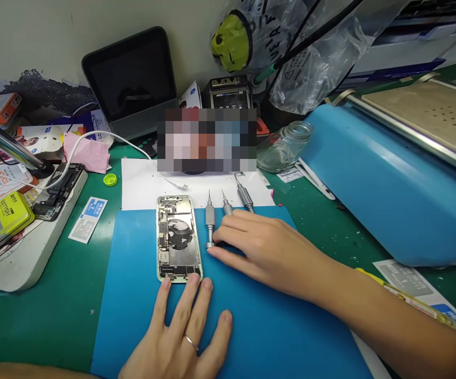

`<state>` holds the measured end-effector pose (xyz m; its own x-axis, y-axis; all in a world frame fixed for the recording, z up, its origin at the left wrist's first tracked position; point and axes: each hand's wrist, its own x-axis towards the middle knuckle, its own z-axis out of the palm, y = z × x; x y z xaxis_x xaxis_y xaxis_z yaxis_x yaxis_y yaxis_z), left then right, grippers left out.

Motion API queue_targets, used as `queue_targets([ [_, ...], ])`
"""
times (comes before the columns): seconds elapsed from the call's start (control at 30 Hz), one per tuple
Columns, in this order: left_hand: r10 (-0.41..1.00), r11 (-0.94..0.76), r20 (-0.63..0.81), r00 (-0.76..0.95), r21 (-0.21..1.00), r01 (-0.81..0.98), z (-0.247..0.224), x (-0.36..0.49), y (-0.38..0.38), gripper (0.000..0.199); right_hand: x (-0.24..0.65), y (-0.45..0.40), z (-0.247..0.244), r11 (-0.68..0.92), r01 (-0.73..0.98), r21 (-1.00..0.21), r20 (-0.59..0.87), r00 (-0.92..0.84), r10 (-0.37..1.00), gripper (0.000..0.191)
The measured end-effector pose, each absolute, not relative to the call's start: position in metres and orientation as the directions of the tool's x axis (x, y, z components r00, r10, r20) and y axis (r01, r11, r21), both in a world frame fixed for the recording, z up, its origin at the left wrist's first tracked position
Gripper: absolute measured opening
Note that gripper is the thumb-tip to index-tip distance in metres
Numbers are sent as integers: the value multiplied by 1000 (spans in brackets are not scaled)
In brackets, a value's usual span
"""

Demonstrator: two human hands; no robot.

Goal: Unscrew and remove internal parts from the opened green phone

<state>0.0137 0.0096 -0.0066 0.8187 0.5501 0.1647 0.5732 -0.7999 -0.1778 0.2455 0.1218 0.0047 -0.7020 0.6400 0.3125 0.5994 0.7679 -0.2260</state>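
An opened smartphone point(175, 237), its inner boards and a dark round patch exposed, lies on a blue mat point(133, 316). My left hand point(188, 326) is spread with fingertips at the phone's lower edge; a ring is on one finger. Right of the phone, my right hand point(255, 245) has thumb and forefinger closed at the butt end of a grey precision screwdriver point(210, 216), whose tip points away from me. Two similar screwdrivers lie beside it, the middle screwdriver point(226, 204) and the right screwdriver point(244, 195); my right hand partly covers both.
White paper point(141, 184) lies beyond the mat, a white cable point(133, 145) crossing it. A glass jar point(285, 147) tilts at the back, near white tweezers point(316, 179). Phone parts point(60, 192) and boxes crowd the left; a blue-covered machine point(370, 184) stands right.
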Motion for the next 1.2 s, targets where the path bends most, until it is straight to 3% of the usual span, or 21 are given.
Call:
queue_targets([
  [0.33,534,-808,188,824,-175,563,-9,11,9,49,251,128,6,789,590,-172,279,-739,613,26],
  [0.6,528,-822,142,837,-162,546,-7,11,9,59,266,137,18,770,626,-121,482,-641,597,17],
  [0.83,529,-831,99,843,-141,538,-4,11,8,63,269,142,16,739,648,-183,337,-665,666,27],
  [1.2,531,-837,80,844,-111,537,-5,13,7,65,271,143,17,749,632,-200,370,-659,655,25],
])
